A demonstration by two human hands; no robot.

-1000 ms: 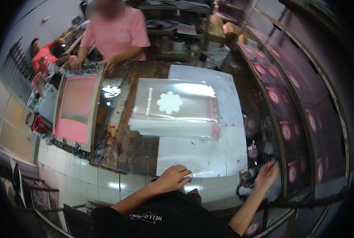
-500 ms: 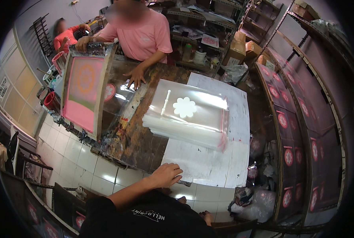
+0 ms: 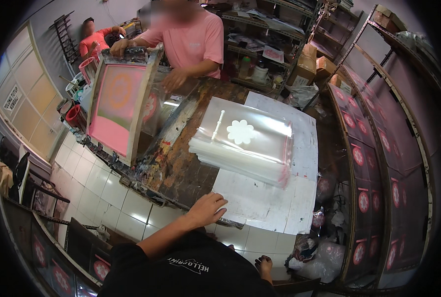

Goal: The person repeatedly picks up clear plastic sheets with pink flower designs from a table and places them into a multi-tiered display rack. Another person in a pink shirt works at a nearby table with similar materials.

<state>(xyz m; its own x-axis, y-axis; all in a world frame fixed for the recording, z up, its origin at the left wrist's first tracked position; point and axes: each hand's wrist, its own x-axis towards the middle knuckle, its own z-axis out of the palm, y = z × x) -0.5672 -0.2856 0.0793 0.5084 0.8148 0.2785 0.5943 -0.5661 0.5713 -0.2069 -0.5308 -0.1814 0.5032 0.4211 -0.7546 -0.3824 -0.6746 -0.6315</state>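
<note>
My left hand (image 3: 208, 209) rests at the near edge of the table, by the white board (image 3: 235, 200). Its fingers lie loosely out, with nothing in them. Low beside my body hangs my right hand (image 3: 265, 267), small in view, its fingers slightly bent and apart, and I see nothing held. Beyond my left hand lies a stack of clear plastic sheets (image 3: 210, 151); the top one bears a white flower and a white bar. Across the table, a person in a pink shirt (image 3: 195, 42) holds up a framed printing screen (image 3: 137, 119) with one hand; the other hand (image 3: 175, 79) is blurred over the table.
Drying racks (image 3: 356, 198) with sheets printed with pink flowers stand at the right. More racks (image 3: 47, 257) are at the lower left. Paint pots (image 3: 75, 116) stand beyond the screen. Plastic bags (image 3: 324, 257) lie by the table's right corner. Another person (image 3: 92, 39) is at the back left.
The co-worker's free hand has risen off the table, and a flower-printed clear sheet beside the screen has lifted. My left hand stays at the table edge. The whole view has shifted slightly.
</note>
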